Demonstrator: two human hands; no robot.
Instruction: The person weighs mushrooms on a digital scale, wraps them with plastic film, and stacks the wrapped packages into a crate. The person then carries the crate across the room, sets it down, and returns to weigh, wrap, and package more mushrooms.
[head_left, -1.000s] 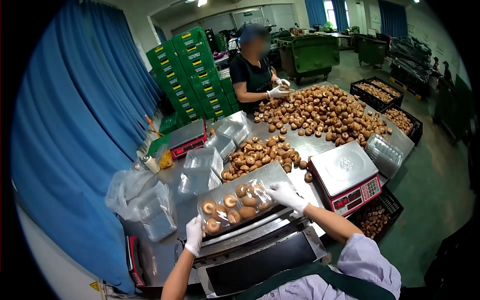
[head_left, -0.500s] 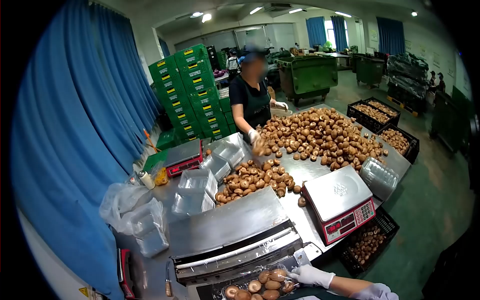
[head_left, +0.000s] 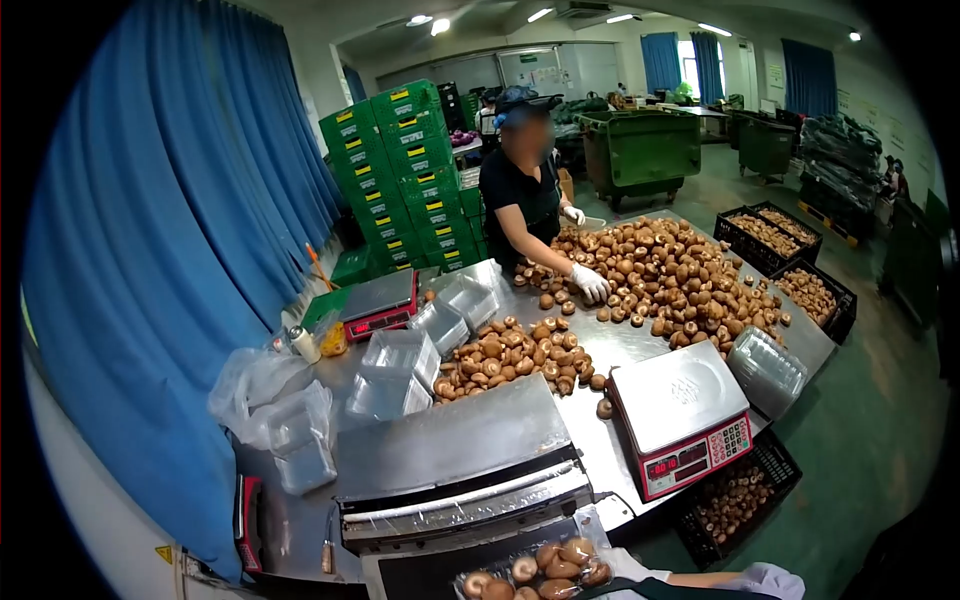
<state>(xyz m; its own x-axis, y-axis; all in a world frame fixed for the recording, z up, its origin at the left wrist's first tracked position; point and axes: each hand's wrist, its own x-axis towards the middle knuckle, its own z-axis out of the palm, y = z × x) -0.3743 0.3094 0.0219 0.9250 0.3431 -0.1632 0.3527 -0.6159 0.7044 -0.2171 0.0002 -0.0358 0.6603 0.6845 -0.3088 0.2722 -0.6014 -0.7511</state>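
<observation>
Before the silver flat-topped metal machine (head_left: pixel 455 432), a clear plastic-wrapped pack of brown mushrooms (head_left: pixel 560 569) is seemingly steadied at one end by the white-gloved right hand (head_left: pixel 630 567), finger state indiscernible.

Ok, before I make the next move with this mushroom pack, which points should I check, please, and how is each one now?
1. Right hand at the end of the mushroom pack: ok.
2. Left hand supporting the pack: cannot tell, it is out of view.
3. Film closed under the pack: cannot tell, the underside is hidden.
4. Metal plate free of loose mushrooms: ok.
5. Knife apart from the pack: ok.
6. Pan of the right-hand scale with nothing on it: ok.
</observation>
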